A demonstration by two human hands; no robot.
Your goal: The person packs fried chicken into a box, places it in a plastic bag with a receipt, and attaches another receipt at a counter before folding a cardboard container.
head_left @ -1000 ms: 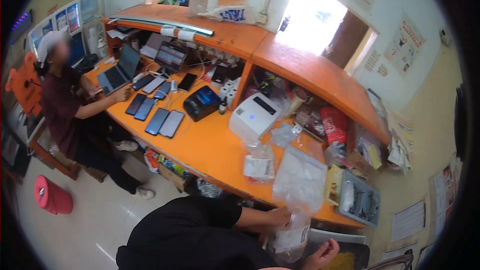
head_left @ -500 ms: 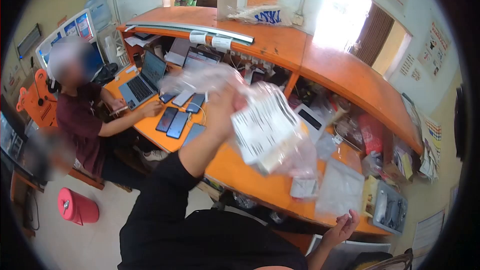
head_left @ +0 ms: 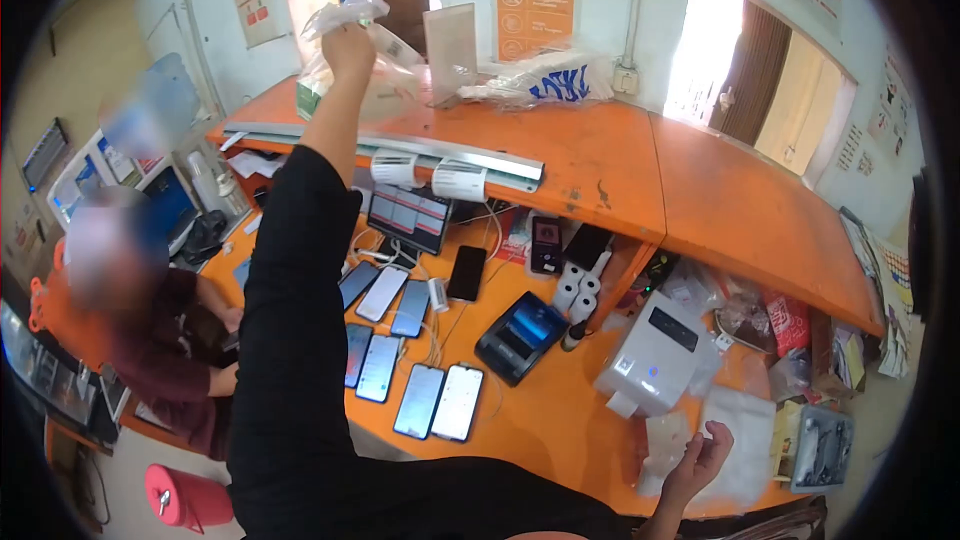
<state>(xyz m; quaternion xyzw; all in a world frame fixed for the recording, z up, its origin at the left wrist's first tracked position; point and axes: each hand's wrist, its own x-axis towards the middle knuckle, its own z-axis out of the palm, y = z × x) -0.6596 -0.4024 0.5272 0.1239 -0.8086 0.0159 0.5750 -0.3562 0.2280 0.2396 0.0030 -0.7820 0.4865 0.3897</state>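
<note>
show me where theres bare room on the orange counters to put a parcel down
The upper counter is bare right of the printed bag. On the lower desk a patch lies open between the phones and the white printer. The right end is crowded with packets.

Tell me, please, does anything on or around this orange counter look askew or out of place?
Mostly clutter: loose plastic bags lie crumpled beside the white label printer. Otherwise the phones lie in tidy rows. Nothing looks spilled or damaged.
</note>
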